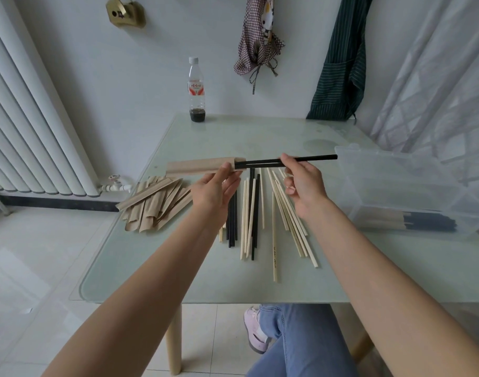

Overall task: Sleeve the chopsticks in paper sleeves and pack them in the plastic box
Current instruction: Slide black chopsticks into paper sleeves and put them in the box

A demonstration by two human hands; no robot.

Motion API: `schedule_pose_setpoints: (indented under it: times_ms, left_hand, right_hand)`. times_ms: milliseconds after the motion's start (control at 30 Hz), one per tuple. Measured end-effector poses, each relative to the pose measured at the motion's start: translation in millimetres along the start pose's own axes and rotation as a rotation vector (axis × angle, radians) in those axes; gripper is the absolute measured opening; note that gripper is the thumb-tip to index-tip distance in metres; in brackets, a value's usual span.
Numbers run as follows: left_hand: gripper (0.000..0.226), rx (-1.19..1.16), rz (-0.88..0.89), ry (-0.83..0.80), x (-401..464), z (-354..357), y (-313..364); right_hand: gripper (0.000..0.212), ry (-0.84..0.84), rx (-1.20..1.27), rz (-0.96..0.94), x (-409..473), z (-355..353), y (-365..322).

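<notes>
Above table [260, 284], left hand [215, 190] pinches paper sleeve [200, 165] at mouth, holding it level; right hand [303, 183] pinches black chopstick pair [290, 161] mid-length — tips just inside sleeve, lined up to slide. Plastic box [396, 186] waits right, some sleeved pairs inside.

A: How far are the black chopsticks [263, 162] reaching into the paper sleeve [200, 165]?

B: I cannot tell; the paper is hiding their tips, and the left hand [216, 187] is covering the sleeve's mouth from below.

A: And the plastic box [412, 191] on the right?

B: The picture's right edge is cutting it off. Its cloudy wall is blurring the sleeved pairs [412, 221] lying inside, so I am not managing to count them.

A: The loose chopsticks [260, 213] on the counter [178, 268]?

B: Both forearms are hiding parts of them. The print on one pale stick is looking too small to read, like the bottle [197, 91] label at the far edge.
</notes>
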State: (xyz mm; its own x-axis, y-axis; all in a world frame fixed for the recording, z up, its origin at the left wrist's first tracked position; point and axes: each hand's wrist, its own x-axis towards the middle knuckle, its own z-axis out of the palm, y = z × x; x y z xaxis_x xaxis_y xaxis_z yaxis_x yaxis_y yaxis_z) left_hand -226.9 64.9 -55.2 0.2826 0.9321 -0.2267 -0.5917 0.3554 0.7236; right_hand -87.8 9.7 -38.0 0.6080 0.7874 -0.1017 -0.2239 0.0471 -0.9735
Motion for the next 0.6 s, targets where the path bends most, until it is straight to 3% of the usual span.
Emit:
schedule_pose_setpoints:
  times_ms: [167,333,467,600]
  left_hand:
    - [0.012,-0.004,0.019,-0.007,3,0,4]
    - [0.008,0.012,-0.013,-0.046,-2,14,-1]
    - [0.008,0.017,-0.001,-0.055,-1,18,-3]
    - [0.007,0.025,-0.011,-0.069,-5,28,-13]
  right_hand:
    - [0.015,0.085,0.124,0.004,2,-10,-4]
    - [0.018,-0.007,0.096,0.017,-2,-12,-9]
    - [0.012,0.151,0.188,-0.029,5,-30,-16]
    - [0.005,0.213,0.101,-0.106,4,-39,-12]
